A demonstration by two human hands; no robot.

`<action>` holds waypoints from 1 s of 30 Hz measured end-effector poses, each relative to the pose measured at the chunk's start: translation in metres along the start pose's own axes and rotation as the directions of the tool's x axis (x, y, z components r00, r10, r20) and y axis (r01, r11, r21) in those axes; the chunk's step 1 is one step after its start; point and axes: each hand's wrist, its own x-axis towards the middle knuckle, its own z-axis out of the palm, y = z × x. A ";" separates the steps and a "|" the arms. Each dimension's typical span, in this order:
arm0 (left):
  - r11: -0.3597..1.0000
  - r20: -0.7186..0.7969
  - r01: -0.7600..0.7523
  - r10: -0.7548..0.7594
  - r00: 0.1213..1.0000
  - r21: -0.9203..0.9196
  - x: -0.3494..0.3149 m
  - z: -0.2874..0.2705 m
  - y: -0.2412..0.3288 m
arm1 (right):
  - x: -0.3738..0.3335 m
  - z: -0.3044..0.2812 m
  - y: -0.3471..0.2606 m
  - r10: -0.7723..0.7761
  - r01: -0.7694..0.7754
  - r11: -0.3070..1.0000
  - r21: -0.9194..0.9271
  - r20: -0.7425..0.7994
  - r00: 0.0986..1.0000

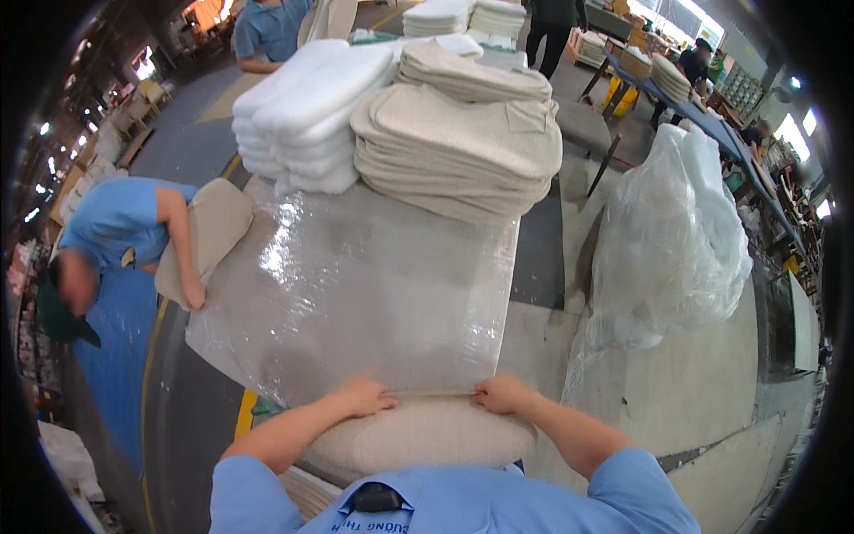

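A beige fabric-covered cushion (418,436) lies between my body and the near edge of the plastic-covered table (382,285). On the left end of its far edge, my left hand (363,397) is closed, with the fabric edge pinched in its fingers and slight blur on the hand. My right hand (503,394) pinches the same edge at its right end. Between the two hands the edge runs nearly straight. Part of the cushion's near side is hidden by my shirt. Below it on the left, more pale stacked pieces (307,489) show in part.
White padding pieces (307,107) and beige cushion covers (454,151) are stacked at the table's far end. On the left, a co-worker (124,222) handles another beige cushion (209,231). A large clear plastic bag of white padding (672,231) stands right of the table.
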 end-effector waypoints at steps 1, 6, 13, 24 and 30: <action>0.996 -0.109 -0.068 0.074 0.991 0.064 0.007 0.008 -0.009 | 0.004 0.002 0.001 -0.022 0.021 1.000 -0.015 -0.073 0.997; 1.000 -0.263 -0.010 0.015 0.965 0.023 -0.002 0.014 0.014 | -0.014 0.022 0.002 0.029 0.027 0.988 0.151 -0.351 0.936; 0.999 -0.268 -0.021 0.031 0.963 0.041 -0.001 -0.001 0.012 | -0.007 0.017 -0.002 0.049 -0.007 0.994 0.109 -0.395 0.918; 0.631 -0.651 -0.487 -0.743 -0.156 -0.603 -0.134 0.068 -0.023 | -0.066 0.047 0.066 0.499 -0.229 0.688 0.689 -0.220 0.838; -0.566 -0.340 -0.680 -0.595 0.728 -0.466 -0.131 0.115 0.080 | -0.069 0.052 0.049 0.238 -0.234 0.138 0.962 0.197 0.951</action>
